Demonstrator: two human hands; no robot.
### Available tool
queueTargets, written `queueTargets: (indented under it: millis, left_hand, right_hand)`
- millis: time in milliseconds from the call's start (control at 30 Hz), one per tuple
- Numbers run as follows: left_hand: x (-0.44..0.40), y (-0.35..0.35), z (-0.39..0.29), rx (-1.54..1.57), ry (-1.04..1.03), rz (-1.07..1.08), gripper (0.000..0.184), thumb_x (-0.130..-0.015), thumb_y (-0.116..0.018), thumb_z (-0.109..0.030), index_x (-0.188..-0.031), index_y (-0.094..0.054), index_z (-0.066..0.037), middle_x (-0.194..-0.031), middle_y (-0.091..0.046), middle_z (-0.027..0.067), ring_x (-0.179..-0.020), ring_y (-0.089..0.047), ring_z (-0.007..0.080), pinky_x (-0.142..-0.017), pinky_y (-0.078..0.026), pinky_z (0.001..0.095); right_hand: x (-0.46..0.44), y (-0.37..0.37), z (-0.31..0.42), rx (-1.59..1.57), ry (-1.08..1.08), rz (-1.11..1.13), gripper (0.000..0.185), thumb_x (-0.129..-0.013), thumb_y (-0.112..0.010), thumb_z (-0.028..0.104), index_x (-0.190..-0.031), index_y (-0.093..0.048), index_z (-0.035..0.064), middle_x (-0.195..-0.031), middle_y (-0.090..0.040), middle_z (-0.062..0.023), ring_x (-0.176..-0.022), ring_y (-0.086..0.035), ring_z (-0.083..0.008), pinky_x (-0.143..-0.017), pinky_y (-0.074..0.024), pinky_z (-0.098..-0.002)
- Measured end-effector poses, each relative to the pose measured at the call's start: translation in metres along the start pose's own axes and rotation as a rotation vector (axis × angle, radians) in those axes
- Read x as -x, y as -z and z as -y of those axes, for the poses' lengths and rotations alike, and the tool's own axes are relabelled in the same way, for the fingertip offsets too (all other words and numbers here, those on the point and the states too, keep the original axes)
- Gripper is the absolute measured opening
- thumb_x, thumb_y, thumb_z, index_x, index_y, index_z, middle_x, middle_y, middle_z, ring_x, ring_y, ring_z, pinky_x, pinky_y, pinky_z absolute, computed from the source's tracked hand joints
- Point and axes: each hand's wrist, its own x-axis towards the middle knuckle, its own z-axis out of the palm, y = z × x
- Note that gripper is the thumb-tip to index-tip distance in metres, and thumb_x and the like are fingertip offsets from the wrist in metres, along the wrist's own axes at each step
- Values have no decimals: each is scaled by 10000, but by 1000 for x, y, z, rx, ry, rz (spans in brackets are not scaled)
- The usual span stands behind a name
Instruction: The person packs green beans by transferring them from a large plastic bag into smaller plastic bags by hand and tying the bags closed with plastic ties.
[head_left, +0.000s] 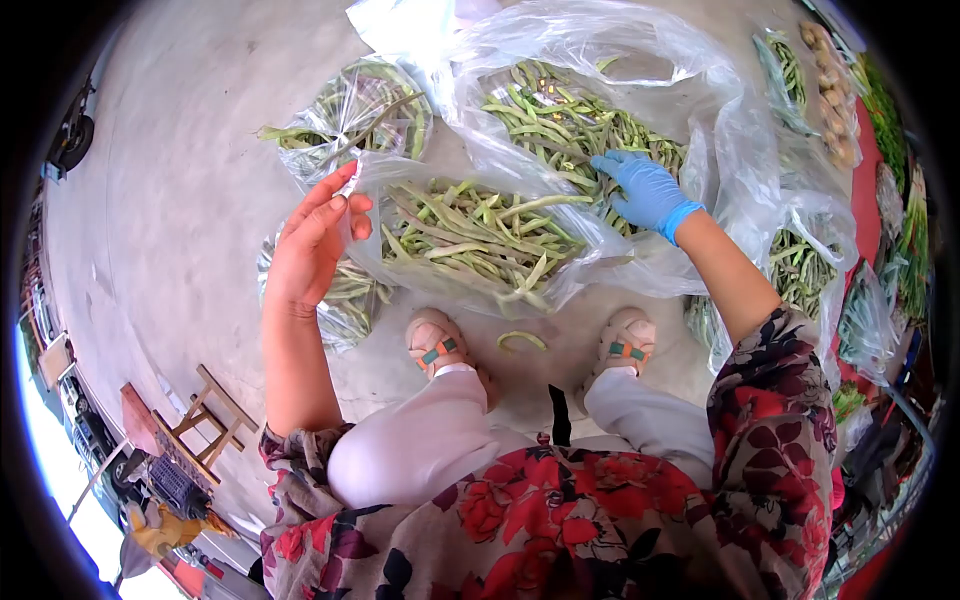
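You had the rim of the clear bag pinched between the thumb and fingers of your bare left hand. That bag lay open on the concrete floor in front of your feet, with a loose heap of green beans in it. Your right hand, in a blue glove, was on the beans in the large plastic bag just beyond and to the right; whether its fingers had closed on any, you could not tell from this view. A knotted bag of beans sat beyond your left hand, and another bean bag lay partly behind your left wrist. One stray bean was on the floor between your sandals, near the open bag's lower edge.
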Motion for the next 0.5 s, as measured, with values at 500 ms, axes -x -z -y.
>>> queueTargets:
  millis: [500]
  left_hand:
    - [7, 2, -10, -457, 146, 52, 230, -867, -569, -230, -953, -576, -17, -620, -490, -29, -553, -428, 59, -555, -341, 200]
  right_hand:
    - [33, 28, 49, -527, -212, 58, 656, -754, -571, 568, -934, -622, -60, -889, -625, -223, -833, -610, -328, -751, -474, -367]
